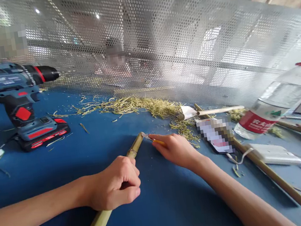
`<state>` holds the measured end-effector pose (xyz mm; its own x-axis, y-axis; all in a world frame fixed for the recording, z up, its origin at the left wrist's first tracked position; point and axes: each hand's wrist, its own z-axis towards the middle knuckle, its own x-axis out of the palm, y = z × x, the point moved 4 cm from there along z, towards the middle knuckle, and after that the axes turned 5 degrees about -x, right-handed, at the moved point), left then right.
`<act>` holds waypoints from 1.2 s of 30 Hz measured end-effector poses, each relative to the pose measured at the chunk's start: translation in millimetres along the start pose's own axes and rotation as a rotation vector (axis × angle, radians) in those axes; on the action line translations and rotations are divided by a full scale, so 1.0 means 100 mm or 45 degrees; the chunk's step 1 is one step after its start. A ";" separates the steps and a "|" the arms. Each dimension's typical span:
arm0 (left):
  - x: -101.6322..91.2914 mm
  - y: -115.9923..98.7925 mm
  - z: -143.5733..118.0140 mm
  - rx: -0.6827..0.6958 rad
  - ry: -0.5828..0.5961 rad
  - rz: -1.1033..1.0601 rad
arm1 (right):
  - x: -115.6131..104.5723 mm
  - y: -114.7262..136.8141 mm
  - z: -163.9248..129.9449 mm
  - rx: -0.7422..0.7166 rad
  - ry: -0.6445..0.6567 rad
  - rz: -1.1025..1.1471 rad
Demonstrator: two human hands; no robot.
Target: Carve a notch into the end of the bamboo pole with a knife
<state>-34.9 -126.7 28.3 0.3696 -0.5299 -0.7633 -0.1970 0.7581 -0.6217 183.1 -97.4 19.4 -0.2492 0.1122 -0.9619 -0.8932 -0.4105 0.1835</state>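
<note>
Head view: the left grip [116, 186] wraps firmly around a bamboo pole [97, 224], apparently to steady it, while the right grip [177, 149] pinches a yellow-handled craft knife [159, 142], its blade at the pole's far end. The pole slants across the blue tabletop [181, 203], its near end overhanging the front edge, which likely leaves the length free to turn. A cordless drill [13, 78] stands on its battery, keeping the bit well off the surface. Bare room lies between the forearms and left of the pole. Behind, shavings [143, 105] bank up near a perforated metal panel [161, 32]; rightward, a phone [216, 139], second bamboo pole [273, 177] and water bottle [273, 102] limit sideways movement.
</note>
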 end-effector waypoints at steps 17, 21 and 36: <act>0.55 -0.29 0.43 -0.082 -0.087 -0.017 | -0.32 -0.03 -0.07 -0.142 -0.264 0.362; 0.58 -0.31 0.50 -0.144 -0.063 0.059 | -0.28 -0.14 -0.29 -0.090 -0.098 0.343; 0.61 -0.31 0.60 -0.235 -0.042 0.411 | -0.12 -0.12 -0.65 -0.017 0.125 0.505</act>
<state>47.8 -159.5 11.5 0.2901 -0.2603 -0.9209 -0.4675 0.8011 -0.3737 221.0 -152.8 16.0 -0.5361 -0.1439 -0.8318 -0.7298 -0.4162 0.5424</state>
